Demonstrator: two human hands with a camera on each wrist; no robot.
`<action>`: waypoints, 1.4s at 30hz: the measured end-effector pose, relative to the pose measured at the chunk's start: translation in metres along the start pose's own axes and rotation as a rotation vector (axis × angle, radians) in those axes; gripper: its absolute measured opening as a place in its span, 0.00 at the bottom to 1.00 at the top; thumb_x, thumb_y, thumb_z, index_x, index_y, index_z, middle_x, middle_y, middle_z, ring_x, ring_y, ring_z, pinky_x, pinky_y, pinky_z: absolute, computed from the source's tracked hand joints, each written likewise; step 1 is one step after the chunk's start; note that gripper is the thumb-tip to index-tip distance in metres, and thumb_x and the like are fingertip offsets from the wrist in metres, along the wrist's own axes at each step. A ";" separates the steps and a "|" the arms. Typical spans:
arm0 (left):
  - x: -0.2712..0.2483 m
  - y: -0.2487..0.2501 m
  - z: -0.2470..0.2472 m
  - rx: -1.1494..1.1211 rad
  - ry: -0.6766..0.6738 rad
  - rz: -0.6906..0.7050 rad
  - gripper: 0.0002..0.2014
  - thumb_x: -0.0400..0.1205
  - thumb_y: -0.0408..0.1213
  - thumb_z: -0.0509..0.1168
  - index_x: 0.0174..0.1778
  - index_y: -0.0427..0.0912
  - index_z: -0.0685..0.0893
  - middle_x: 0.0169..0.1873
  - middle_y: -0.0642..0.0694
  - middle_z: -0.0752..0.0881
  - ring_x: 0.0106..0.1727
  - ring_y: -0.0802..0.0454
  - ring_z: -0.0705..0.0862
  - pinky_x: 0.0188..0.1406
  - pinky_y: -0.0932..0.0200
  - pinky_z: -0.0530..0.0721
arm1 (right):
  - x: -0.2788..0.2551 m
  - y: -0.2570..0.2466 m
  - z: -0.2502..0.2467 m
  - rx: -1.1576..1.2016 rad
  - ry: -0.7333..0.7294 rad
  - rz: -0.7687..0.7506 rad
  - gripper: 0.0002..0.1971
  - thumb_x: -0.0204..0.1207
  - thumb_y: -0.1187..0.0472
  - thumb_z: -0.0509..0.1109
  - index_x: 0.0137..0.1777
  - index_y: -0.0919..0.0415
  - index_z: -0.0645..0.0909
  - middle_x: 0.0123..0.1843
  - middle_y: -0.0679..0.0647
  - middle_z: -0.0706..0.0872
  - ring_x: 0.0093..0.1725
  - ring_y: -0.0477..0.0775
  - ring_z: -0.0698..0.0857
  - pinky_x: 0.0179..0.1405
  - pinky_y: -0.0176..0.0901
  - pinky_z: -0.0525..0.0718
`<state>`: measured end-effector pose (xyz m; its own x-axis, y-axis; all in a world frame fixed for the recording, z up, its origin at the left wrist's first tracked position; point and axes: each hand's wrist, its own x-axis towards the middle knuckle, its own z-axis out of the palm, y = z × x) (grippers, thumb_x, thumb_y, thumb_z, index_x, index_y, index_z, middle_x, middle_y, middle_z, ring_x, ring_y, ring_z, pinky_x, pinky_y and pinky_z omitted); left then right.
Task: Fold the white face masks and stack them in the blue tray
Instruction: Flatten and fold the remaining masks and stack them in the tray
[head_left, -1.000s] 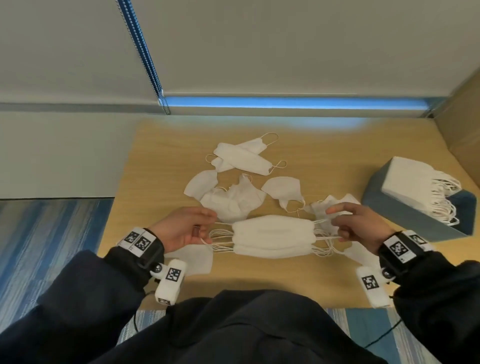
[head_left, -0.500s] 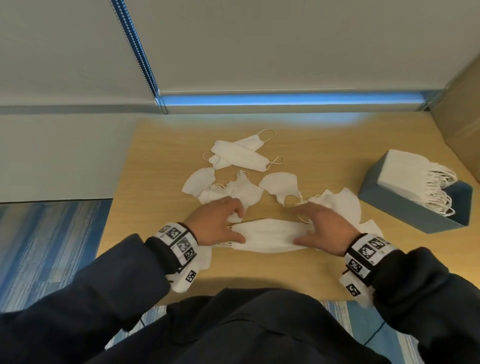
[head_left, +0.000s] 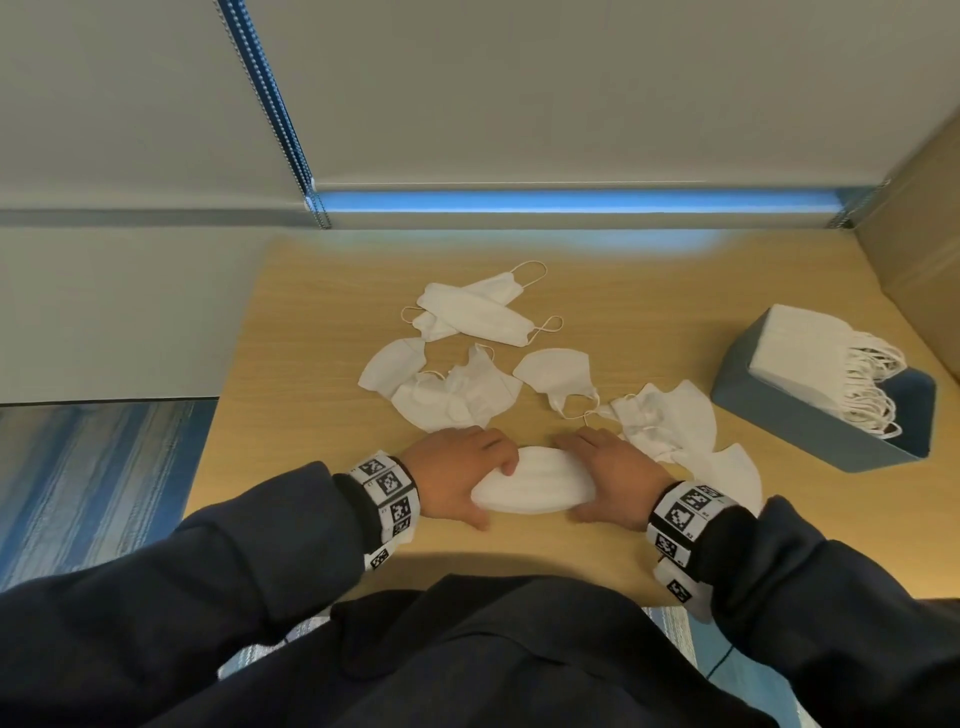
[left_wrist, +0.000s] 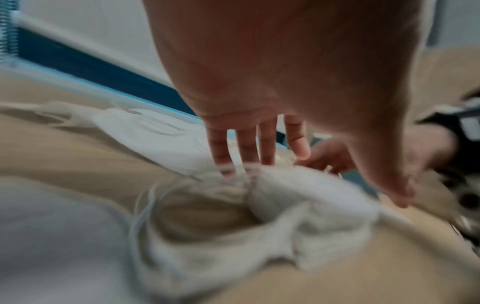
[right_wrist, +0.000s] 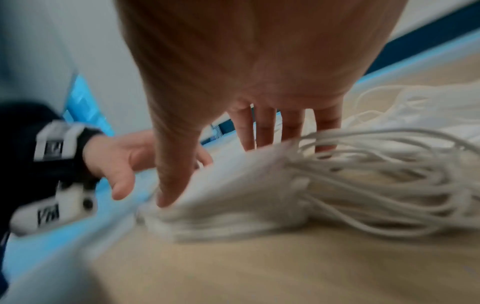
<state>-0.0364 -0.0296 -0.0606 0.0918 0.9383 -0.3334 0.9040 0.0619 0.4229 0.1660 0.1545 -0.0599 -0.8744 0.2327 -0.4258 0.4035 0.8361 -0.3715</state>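
Note:
A small stack of folded white masks (head_left: 535, 488) lies near the table's front edge. My left hand (head_left: 462, 480) rests over its left end, fingers on the far side and thumb on the near side. My right hand (head_left: 610, 478) mirrors it on the right end. The blurred wrist views show straight, spread fingers (left_wrist: 259, 144) (right_wrist: 262, 127) touching the stack (left_wrist: 311, 195) (right_wrist: 233, 181), with the ear loops (right_wrist: 376, 174) bunched under the right palm. The blue tray (head_left: 810, 431) at the right holds a tilted pile of folded masks (head_left: 800, 353).
Several loose masks lie scattered behind my hands: a crossed pair (head_left: 467, 317), a crumpled bunch (head_left: 452, 395), one in the middle (head_left: 558, 369) and more at the right (head_left: 670, 415). A cardboard box (head_left: 914, 218) stands at the far right.
My hands let go of the ear loops they were pulling outward and moved inward onto the ends of the stack. The stack now looks shorter and sits closer to me.

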 end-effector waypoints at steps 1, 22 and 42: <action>0.001 -0.003 -0.008 -0.086 -0.021 -0.033 0.31 0.70 0.65 0.75 0.62 0.58 0.71 0.62 0.57 0.77 0.55 0.53 0.79 0.51 0.51 0.80 | -0.001 0.000 -0.005 0.095 -0.002 0.013 0.51 0.63 0.40 0.84 0.85 0.49 0.65 0.75 0.48 0.75 0.72 0.52 0.76 0.73 0.47 0.75; 0.073 -0.118 -0.090 0.317 0.312 -0.409 0.22 0.83 0.57 0.53 0.64 0.59 0.88 0.60 0.51 0.89 0.55 0.46 0.85 0.58 0.46 0.78 | 0.177 -0.013 -0.123 0.543 0.389 0.281 0.14 0.80 0.57 0.73 0.65 0.53 0.84 0.59 0.53 0.88 0.55 0.56 0.85 0.49 0.42 0.77; -0.025 -0.107 -0.072 -1.953 1.342 -0.794 0.11 0.86 0.33 0.69 0.63 0.45 0.86 0.63 0.42 0.90 0.65 0.41 0.88 0.65 0.42 0.86 | 0.256 -0.051 -0.122 -0.474 0.007 0.037 0.23 0.70 0.40 0.76 0.61 0.46 0.78 0.62 0.53 0.78 0.63 0.59 0.76 0.64 0.57 0.73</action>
<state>-0.1653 -0.0350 -0.0364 -0.7756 0.1791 -0.6052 -0.6298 -0.2840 0.7230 -0.1115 0.2315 -0.0495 -0.8640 0.2686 -0.4259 0.2684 0.9613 0.0617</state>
